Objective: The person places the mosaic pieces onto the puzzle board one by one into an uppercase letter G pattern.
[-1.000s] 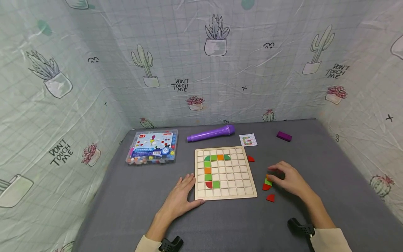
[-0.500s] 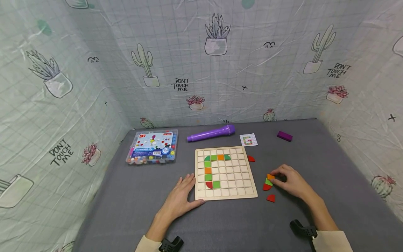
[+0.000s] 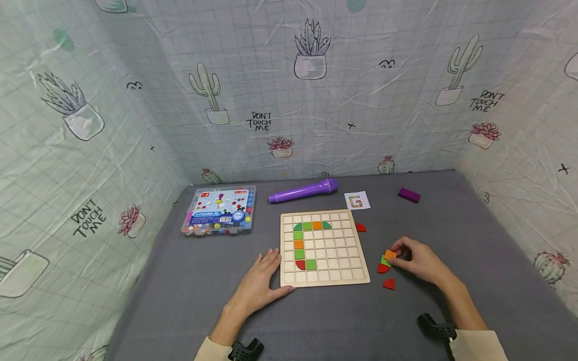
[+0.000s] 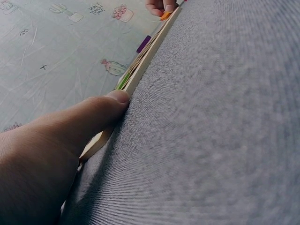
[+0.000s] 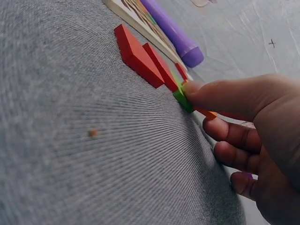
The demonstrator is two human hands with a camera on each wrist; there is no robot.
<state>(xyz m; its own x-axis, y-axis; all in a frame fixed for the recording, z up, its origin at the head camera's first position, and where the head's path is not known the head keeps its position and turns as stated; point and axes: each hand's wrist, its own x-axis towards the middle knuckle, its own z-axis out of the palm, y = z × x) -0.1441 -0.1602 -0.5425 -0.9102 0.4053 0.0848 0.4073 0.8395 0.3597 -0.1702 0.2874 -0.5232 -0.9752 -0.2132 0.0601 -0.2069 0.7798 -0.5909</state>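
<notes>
A wooden grid board [image 3: 334, 276] lies on the grey cloth, with green, orange and red tiles set along its left columns and top row. My left hand [image 3: 261, 281] lies flat with straight fingers, its thumb [image 4: 101, 105] against the board's edge [image 4: 140, 70]. To the right of the board, my right hand [image 3: 417, 259] pinches a small orange tile [image 3: 390, 254] just above a green tile [image 3: 384, 261] and a red quarter-round piece [image 3: 381, 268]. In the right wrist view the thumb [image 5: 220, 93] presses on the orange tile [image 5: 206, 113] over the green tile [image 5: 182, 99].
Another red piece [image 3: 389, 284] lies near the front, one more [image 3: 359, 227] beside the board's top right. At the back are a purple pen-like cylinder [image 3: 302, 191], a pattern card [image 3: 355, 200], a purple block [image 3: 409, 195] and a clear bead box [image 3: 219, 210]. Printed fabric walls enclose three sides.
My right hand closed its fingers onto the orange tile and drew slightly toward me. The left hand and the board have stayed put.
</notes>
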